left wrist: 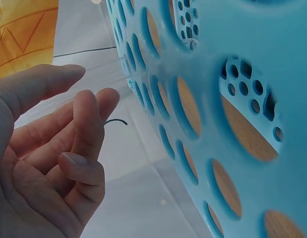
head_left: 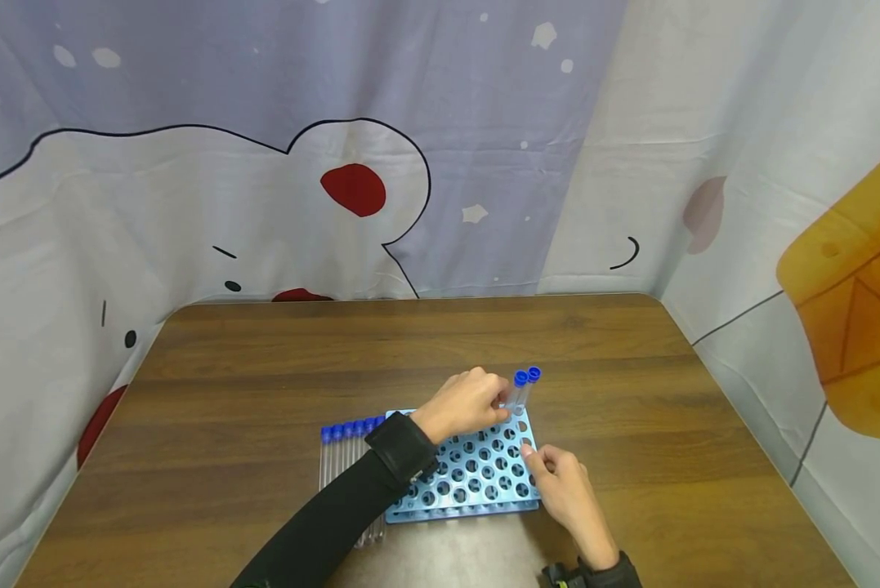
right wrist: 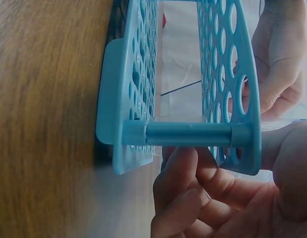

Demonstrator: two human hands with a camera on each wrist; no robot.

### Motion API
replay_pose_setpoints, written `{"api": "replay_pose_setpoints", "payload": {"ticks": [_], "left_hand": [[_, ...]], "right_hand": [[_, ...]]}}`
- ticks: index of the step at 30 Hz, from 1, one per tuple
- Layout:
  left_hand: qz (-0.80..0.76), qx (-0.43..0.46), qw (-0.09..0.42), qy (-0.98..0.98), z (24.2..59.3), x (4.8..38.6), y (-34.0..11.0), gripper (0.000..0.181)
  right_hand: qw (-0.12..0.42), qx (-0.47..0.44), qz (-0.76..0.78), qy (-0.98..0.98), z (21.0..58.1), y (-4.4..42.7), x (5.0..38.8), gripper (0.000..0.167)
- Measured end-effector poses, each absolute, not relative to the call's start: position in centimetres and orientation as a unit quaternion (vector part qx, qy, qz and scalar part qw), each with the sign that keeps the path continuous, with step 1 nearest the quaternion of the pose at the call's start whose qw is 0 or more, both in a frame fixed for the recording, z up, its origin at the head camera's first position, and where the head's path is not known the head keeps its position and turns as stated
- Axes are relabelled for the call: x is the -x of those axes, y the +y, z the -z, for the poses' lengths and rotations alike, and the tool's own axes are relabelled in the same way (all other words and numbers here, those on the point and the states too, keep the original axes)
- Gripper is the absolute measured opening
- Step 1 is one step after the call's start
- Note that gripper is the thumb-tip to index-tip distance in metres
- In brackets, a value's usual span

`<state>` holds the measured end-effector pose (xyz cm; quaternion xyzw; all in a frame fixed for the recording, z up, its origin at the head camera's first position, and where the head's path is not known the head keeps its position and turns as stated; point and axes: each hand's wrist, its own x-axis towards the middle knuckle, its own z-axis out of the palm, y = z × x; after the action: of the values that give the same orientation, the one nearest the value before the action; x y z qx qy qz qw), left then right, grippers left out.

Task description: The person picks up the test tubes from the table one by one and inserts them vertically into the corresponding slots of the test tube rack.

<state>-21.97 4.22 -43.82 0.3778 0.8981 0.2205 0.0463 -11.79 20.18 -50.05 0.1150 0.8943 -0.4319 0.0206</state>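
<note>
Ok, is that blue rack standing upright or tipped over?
Upright: in the head view, the blue rack stands on the table with its holed top facing up.

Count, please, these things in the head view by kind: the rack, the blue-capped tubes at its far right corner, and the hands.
Rack: 1
Blue-capped tubes at the far right corner: 2
Hands: 2, the left hand and the right hand
Total: 5
</note>
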Motion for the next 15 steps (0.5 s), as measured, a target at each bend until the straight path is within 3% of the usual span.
{"api": "replay_pose_setpoints", "payload": {"ticks": [15], "left_hand": [[-0.217,-0.366,0.052,0.904,42.4,21.5,1.7,0.013]], "right_hand": [[0.02,-0.117,0.429,0.896,50.2,20.3,11.7,0.039]]}}
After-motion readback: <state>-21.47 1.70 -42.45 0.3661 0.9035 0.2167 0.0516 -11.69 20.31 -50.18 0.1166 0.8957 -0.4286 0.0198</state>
